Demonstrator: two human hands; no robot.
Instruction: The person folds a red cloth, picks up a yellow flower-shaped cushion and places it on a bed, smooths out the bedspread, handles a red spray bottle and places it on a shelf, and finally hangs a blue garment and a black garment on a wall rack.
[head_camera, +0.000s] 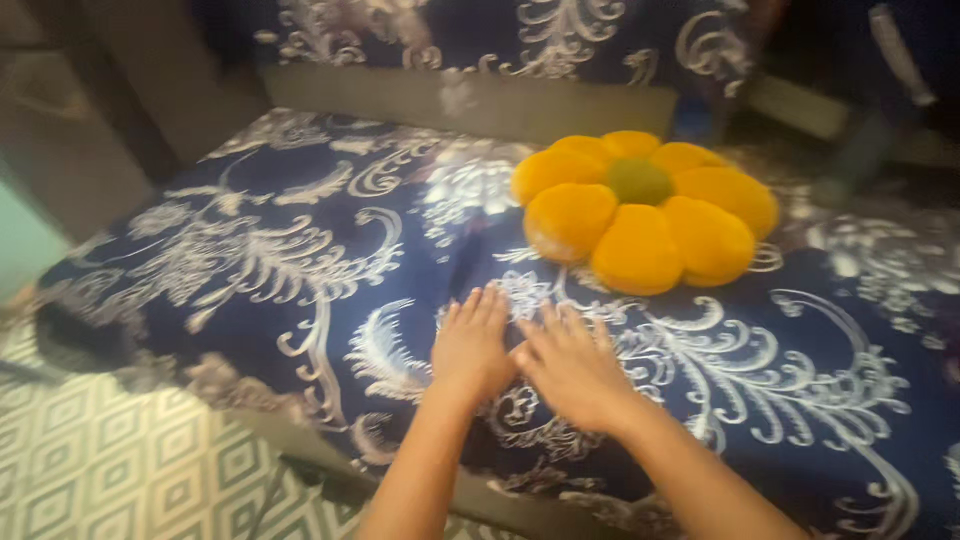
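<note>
Both hands flat, side by side, on patterned cover.
Left hand (470, 345) and right hand (570, 365) lie open, pressing the navy floral sheet (300, 250) smooth; a yellow flower cushion (645, 210) rests just beyond.

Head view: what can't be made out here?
- Palms of left hand and right hand: pressed flat on the sheet, so anything beneath them is hidden.
- Forearms: cut off by the bottom edge.
- Dark items at top right behind the flower cushion: blurred and dim, kind unclear.
- Sheet's right side: cut off by the frame edge.
- Fine sheet print: smeared by motion blur.
</note>
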